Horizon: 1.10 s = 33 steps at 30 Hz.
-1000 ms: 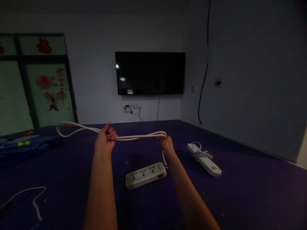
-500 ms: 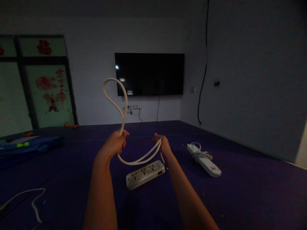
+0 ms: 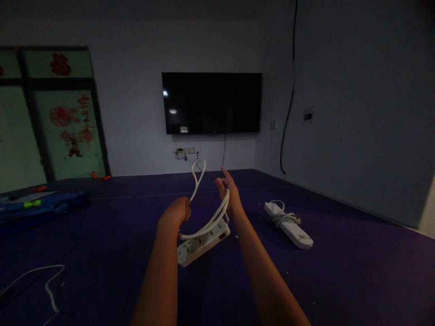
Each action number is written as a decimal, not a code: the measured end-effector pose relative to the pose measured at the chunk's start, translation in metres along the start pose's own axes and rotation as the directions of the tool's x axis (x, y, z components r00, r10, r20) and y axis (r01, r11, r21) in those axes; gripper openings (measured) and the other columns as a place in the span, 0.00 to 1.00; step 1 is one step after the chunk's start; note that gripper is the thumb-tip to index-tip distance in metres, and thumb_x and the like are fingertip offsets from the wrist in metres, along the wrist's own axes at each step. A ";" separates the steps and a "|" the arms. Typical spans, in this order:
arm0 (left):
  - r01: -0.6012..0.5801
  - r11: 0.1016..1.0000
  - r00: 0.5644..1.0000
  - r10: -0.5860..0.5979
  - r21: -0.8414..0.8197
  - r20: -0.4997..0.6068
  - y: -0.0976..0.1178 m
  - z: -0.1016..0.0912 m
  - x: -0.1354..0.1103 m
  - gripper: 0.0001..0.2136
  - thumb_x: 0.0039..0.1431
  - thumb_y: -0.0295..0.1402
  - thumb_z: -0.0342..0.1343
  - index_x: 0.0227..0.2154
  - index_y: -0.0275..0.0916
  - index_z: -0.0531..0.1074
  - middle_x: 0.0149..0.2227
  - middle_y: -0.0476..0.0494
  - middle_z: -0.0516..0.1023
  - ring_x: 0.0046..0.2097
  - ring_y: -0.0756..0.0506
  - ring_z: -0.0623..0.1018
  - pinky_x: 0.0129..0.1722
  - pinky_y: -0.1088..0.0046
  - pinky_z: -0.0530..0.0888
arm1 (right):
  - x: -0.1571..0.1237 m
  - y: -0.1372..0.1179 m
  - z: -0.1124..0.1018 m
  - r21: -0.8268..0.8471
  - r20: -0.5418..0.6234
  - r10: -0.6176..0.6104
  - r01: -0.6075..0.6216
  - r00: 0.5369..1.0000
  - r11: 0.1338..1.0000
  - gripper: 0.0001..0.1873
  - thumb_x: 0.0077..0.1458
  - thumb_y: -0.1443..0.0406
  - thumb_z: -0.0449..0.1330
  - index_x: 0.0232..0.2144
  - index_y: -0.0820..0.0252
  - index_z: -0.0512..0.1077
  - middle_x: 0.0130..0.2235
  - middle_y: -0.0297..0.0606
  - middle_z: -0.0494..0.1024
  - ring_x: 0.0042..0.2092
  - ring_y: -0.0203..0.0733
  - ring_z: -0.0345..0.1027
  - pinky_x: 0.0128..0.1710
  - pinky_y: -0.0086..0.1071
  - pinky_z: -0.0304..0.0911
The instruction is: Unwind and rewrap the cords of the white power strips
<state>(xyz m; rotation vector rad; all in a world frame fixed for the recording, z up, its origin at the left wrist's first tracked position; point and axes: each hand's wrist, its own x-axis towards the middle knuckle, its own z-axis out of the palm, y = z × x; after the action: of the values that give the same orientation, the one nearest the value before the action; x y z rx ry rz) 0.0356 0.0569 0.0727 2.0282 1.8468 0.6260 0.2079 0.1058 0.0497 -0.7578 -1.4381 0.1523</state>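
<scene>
My left hand is closed on a white power cord, and a small loop of it stands up above my fist. My right hand has its fingers stretched upward, with doubled strands of the same cord hooked over it at the thumb. The cord runs down to a white power strip that hangs tilted just below my hands, over the dark purple floor.
A second white power strip with its cord wrapped around it lies on the floor to the right. A loose white cable lies at the lower left. Blue items sit at the far left. A black TV hangs on the far wall.
My left hand has moved right, close to my right hand, and the tall cord loop has shrunk. My right hand's fingers have opened upward. The power strip has tilted up off the floor.
</scene>
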 end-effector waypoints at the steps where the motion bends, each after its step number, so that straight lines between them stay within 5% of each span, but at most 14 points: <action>1: -0.013 1.000 1.000 0.013 -0.001 0.010 0.001 0.002 0.002 0.13 0.59 0.35 0.52 0.45 0.37 0.68 0.44 0.41 0.72 0.42 0.45 0.74 0.39 0.65 0.73 | 0.001 -0.002 -0.001 0.007 0.000 -0.011 0.011 1.000 1.000 0.29 0.56 0.53 0.50 0.57 0.59 0.58 0.38 0.41 0.75 0.40 0.42 0.69 0.44 0.38 0.61; 4: -0.046 0.999 0.998 0.046 -0.001 0.034 0.008 0.008 0.003 0.14 0.58 0.36 0.53 0.46 0.38 0.67 0.46 0.42 0.71 0.44 0.44 0.73 0.41 0.63 0.73 | 0.003 -0.006 -0.003 0.018 0.008 -0.021 0.020 1.000 1.000 0.27 0.57 0.53 0.49 0.56 0.58 0.62 0.50 0.45 0.71 0.51 0.44 0.65 0.52 0.40 0.56; 7: -0.083 0.997 0.996 0.083 -0.002 0.038 0.015 0.010 -0.003 0.03 0.49 0.28 0.60 0.29 0.37 0.73 0.30 0.44 0.76 0.34 0.45 0.75 0.33 0.70 0.70 | 0.003 -0.006 -0.004 0.036 0.070 -0.013 0.011 0.997 0.999 0.25 0.58 0.52 0.46 0.51 0.58 0.67 0.53 0.43 0.70 0.55 0.44 0.60 0.56 0.40 0.52; 10: -0.131 0.991 0.991 0.132 -0.023 0.033 0.020 0.008 -0.015 0.07 0.40 0.21 0.60 0.16 0.38 0.70 0.16 0.48 0.70 0.25 0.46 0.73 0.26 0.73 0.63 | 0.001 -0.002 -0.005 0.027 0.131 0.023 -0.027 0.991 0.999 0.26 0.59 0.51 0.44 0.47 0.58 0.71 0.50 0.42 0.73 0.54 0.45 0.62 0.55 0.40 0.53; 18: -0.239 0.967 0.969 0.243 -0.084 0.040 0.025 -0.012 -0.037 0.07 0.40 0.20 0.55 0.16 0.39 0.72 0.21 0.46 0.75 0.24 0.49 0.71 0.24 0.76 0.60 | -0.002 0.011 -0.003 -0.021 0.167 0.162 -0.161 0.972 0.987 0.32 0.57 0.47 0.43 0.41 0.64 0.75 0.41 0.48 0.77 0.45 0.47 0.69 0.46 0.37 0.61; 21: -0.294 0.951 0.952 0.300 -0.098 0.058 0.025 -0.020 -0.042 0.07 0.42 0.23 0.56 0.15 0.39 0.71 0.17 0.50 0.71 0.20 0.51 0.65 0.21 0.77 0.57 | -0.003 0.008 -0.001 -0.003 0.322 0.256 -0.269 0.912 0.963 0.34 0.55 0.45 0.44 0.34 0.67 0.77 0.29 0.45 0.78 0.33 0.44 0.71 0.35 0.34 0.63; 25: -0.382 0.917 0.923 0.386 -0.118 0.010 0.023 -0.029 -0.046 0.11 0.44 0.29 0.56 0.11 0.39 0.66 0.12 0.55 0.60 0.16 0.54 0.57 0.18 0.77 0.49 | -0.006 -0.002 -0.001 0.073 0.542 0.332 -0.437 0.772 0.896 0.33 0.51 0.44 0.49 0.29 0.70 0.76 0.14 0.34 0.67 0.18 0.34 0.60 0.20 0.27 0.54; 29: -0.463 0.875 0.886 0.458 -0.142 -0.066 0.021 -0.031 -0.044 0.12 0.45 0.31 0.55 0.10 0.38 0.66 0.12 0.55 0.58 0.17 0.54 0.56 0.18 0.76 0.47 | -0.010 -0.011 -0.004 0.088 0.647 0.384 -0.564 0.659 0.821 0.31 0.48 0.45 0.54 0.25 0.70 0.75 0.12 0.30 0.63 0.13 0.27 0.46 0.13 0.24 0.41; 33: -0.480 0.870 0.869 0.454 -0.112 -0.198 0.023 -0.032 -0.041 0.08 0.43 0.31 0.57 0.13 0.39 0.72 0.13 0.51 0.64 0.18 0.53 0.60 0.19 0.76 0.49 | -0.012 -0.011 -0.005 0.081 0.679 0.390 -0.592 0.622 0.802 0.28 0.47 0.47 0.56 0.25 0.69 0.75 0.12 0.31 0.65 0.13 0.26 0.43 0.12 0.23 0.38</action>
<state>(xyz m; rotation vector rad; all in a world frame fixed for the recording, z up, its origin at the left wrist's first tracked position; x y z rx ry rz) 0.0354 0.0117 0.1072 2.3880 1.3180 1.0642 0.2072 0.0890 0.0465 -0.8805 -1.7413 1.1493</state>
